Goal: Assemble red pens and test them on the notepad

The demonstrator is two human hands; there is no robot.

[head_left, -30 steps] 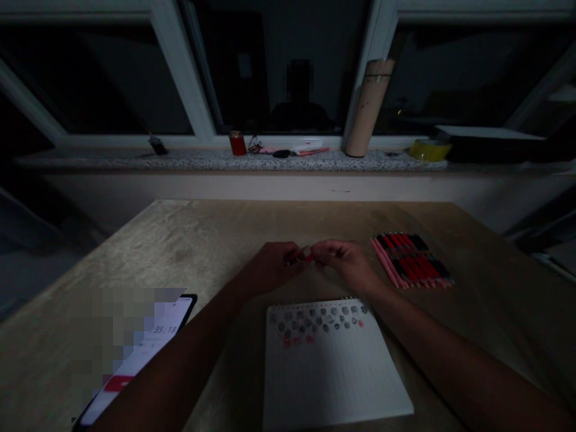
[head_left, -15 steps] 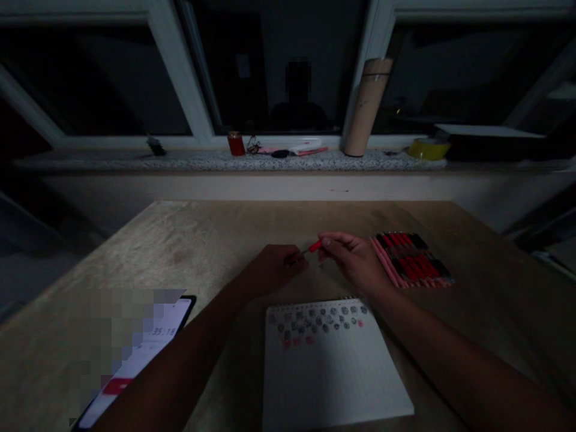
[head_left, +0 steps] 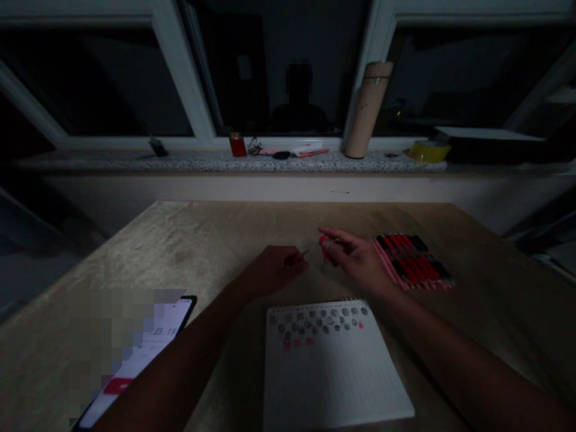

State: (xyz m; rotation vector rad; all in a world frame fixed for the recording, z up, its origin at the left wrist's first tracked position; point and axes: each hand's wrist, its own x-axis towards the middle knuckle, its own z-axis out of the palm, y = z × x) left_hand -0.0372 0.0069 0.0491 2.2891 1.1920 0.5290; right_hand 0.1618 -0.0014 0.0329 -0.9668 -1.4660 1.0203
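Observation:
My left hand [head_left: 284, 264] is closed around a slim pen piece [head_left: 303, 254], whose thin end sticks out toward the right. Opposite it, my right hand [head_left: 353, 255] pinches a short red pen part [head_left: 324, 241] between thumb and fingers, with the index finger stretched out. A small gap separates the two pieces. Below both hands lies a spiral notepad [head_left: 333, 372] with rows of dark round scribbles and a few red ones near its top. Beside my right hand, a row of red and black pens [head_left: 414, 261] lies side by side.
A lit phone [head_left: 166, 324] lies at the left, partly behind my left forearm. Along the granite windowsill [head_left: 202, 161] stand a red jar [head_left: 237, 145], a tall cardboard tube [head_left: 368, 111] and a roll of yellow tape [head_left: 429, 151]. The wooden table [head_left: 216, 231] reaches the wall.
The red part has come away from the slim piece in my left hand and turned more upright in my right fingers. My left hand has hardly moved.

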